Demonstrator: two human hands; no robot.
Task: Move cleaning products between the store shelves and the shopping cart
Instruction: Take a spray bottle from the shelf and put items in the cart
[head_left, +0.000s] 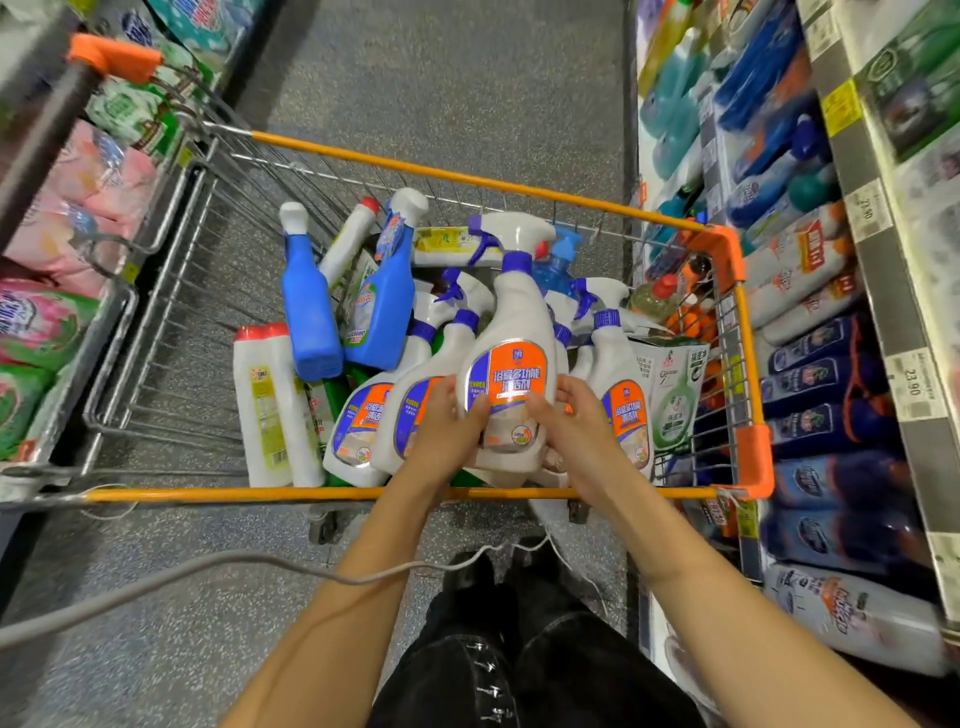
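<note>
While the bottle (511, 322) was held upright over the cart (467, 182), the main risk was a slip. Both hands gripped only its lower body, well below the spray head, so the upper part could tip away from the fingers (569, 395). A second risk was a knock-on fall. Similar spray bottles (358, 421) leaned just left and just right of the fingers. Whether they touched the held one could not be told. Setting the bottle down among them, or lifting it clear carelessly, could topple them toward the blue bottles (311, 312) further left of the fingers. The purple trigger (482, 248), well beyond the fingertips, could also snag a neighbouring nozzle.

The left hand (447, 431) clasped the bottle's left side, with its thumb lying on the label's lower left edge and its fingers curled close to the body. The right hand (571, 426) clasped the right side, thumb across the label's lower right. The other fingers wrapped round the flank, their tips hidden. Neither hand held anything else. The shelf (878, 296) stood right of the right hand, well apart from it.
</note>
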